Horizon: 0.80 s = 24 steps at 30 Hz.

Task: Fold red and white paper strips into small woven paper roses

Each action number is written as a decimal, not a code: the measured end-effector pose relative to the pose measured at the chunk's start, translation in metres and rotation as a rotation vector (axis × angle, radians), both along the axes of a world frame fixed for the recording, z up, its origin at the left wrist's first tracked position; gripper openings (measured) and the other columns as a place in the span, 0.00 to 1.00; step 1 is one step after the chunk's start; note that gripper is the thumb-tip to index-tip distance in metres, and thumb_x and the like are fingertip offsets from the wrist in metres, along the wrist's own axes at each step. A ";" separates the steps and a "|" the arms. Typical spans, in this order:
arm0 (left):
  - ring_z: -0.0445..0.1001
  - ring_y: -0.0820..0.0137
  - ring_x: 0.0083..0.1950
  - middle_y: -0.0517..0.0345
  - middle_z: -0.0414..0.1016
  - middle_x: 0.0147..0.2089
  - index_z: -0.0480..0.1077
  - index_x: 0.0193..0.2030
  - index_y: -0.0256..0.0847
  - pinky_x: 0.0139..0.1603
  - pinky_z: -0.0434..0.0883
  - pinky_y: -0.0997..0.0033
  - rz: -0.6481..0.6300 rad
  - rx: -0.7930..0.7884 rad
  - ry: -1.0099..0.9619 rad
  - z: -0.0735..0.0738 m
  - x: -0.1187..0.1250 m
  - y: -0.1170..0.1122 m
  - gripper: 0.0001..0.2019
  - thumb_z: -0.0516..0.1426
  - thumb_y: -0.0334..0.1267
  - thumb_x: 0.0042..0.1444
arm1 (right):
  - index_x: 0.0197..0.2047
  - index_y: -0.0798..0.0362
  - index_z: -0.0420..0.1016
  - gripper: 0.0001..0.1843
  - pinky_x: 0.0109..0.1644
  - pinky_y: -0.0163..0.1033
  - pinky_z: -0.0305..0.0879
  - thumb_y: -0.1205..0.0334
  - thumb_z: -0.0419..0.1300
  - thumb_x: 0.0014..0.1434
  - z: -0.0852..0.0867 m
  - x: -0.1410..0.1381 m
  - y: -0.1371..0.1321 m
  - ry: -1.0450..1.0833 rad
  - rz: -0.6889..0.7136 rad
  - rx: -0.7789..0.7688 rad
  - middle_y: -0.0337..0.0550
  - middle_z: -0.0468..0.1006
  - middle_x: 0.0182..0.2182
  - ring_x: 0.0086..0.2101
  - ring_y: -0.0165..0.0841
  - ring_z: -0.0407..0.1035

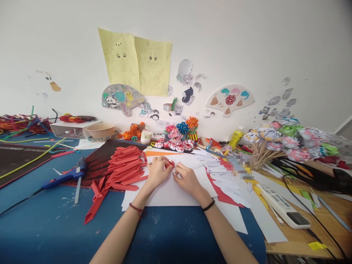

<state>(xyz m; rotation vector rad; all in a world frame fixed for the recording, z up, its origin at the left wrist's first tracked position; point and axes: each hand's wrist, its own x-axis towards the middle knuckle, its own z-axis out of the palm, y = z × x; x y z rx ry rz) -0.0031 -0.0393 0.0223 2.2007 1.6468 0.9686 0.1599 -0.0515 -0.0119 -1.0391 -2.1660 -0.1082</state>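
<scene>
Over a stack of white paper (176,194), my left hand (158,170) pinches a small folded red paper piece (169,165) between thumb and fingertips. My right hand (188,179) is just to the right of it, fingers curled and pressed together; what they grip, if anything, is too small to make out. To the left lies a pile of folded red paper strips (125,165), with a few loose ones at its lower left. Many white paper strips (220,168) are spread to the right, partly over red paper (228,198).
A blue hot glue gun (66,176) lies left on the blue mat (41,227). Behind the paper stand finished paper flowers (176,135). A white power strip (283,205) with cables and a bundle of paper flowers on sticks (264,154) are at the right.
</scene>
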 end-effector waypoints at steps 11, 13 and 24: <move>0.64 0.58 0.54 0.56 0.74 0.49 0.75 0.27 0.42 0.50 0.61 0.56 -0.030 -0.053 -0.024 -0.006 0.001 0.008 0.11 0.54 0.40 0.56 | 0.26 0.52 0.62 0.09 0.31 0.32 0.55 0.70 0.54 0.57 0.002 0.000 0.000 0.129 0.026 -0.159 0.36 0.65 0.29 0.26 0.27 0.59; 0.64 0.58 0.55 0.58 0.73 0.51 0.76 0.29 0.44 0.50 0.61 0.56 -0.031 -0.045 -0.032 -0.005 0.001 0.009 0.11 0.54 0.40 0.56 | 0.26 0.52 0.62 0.09 0.31 0.32 0.55 0.70 0.55 0.57 0.002 0.000 0.000 0.130 0.014 -0.178 0.36 0.65 0.29 0.26 0.27 0.59; 0.66 0.57 0.52 0.58 0.75 0.48 0.76 0.33 0.47 0.49 0.60 0.57 -0.112 0.030 0.007 -0.002 -0.020 0.005 0.06 0.57 0.41 0.55 | 0.31 0.49 0.78 0.11 0.30 0.33 0.56 0.51 0.69 0.49 0.016 0.015 -0.001 0.121 0.005 -0.445 0.34 0.76 0.27 0.25 0.28 0.64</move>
